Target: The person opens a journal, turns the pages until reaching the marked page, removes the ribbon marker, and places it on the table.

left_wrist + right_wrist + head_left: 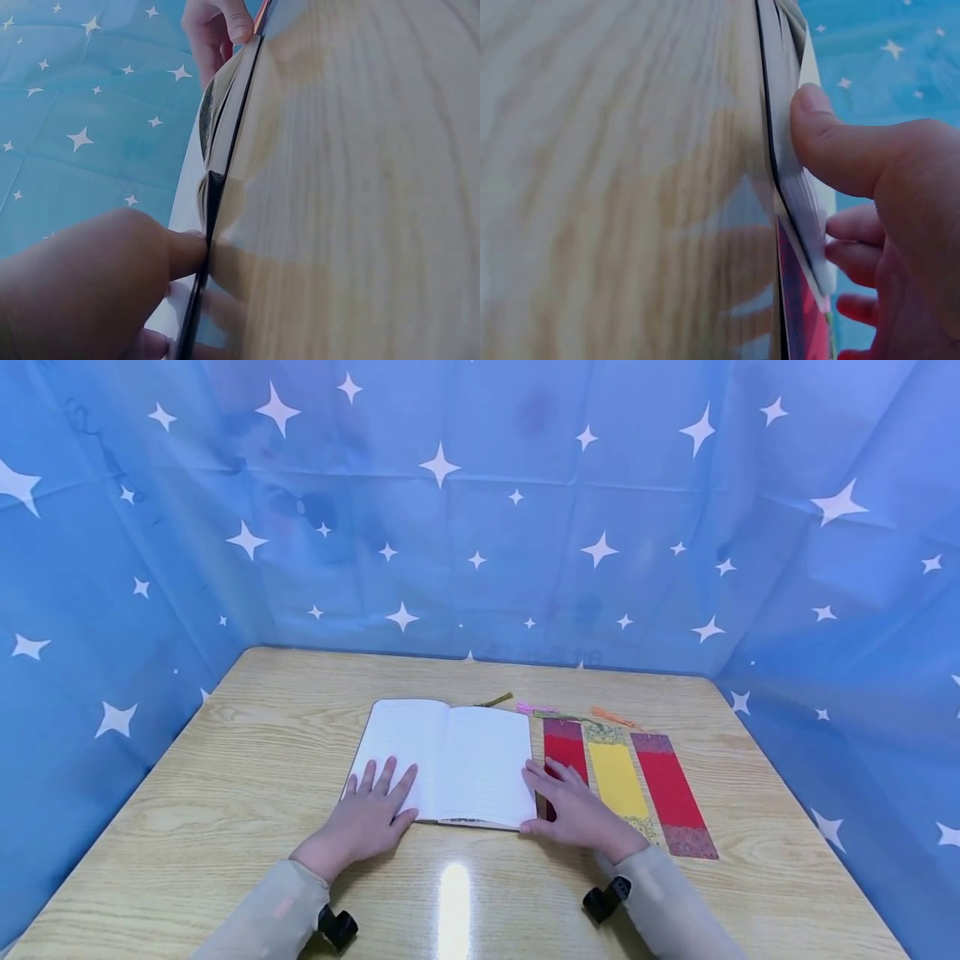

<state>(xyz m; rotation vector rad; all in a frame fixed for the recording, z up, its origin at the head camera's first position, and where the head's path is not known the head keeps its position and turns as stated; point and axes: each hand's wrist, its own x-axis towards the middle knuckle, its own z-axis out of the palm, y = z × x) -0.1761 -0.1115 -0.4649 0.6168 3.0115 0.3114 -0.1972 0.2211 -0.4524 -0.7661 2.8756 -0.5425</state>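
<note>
An open notebook [480, 760] with lined white pages lies flat on the wooden table. My left hand [371, 818] rests with spread, straight fingers on the lower left page. At the lower right edge of the notebook, my right hand [577, 810] touches the page with its fingertips and thumb. In the right wrist view, the right thumb [840, 142] lies against the page edges. The left wrist view shows the notebook's dark cover edge [214, 202] beside the left thumb. A red bookmark [564, 743] lies partly hidden behind the right hand.
Right of the notebook lie a yellow bookmark [617, 777] and another red bookmark [675, 785], with patterned ends. Tassels, among them an orange tassel [615, 718] and an olive tassel [495, 700], lie behind. A blue star-patterned curtain [480, 510] surrounds the wooden table [247, 760].
</note>
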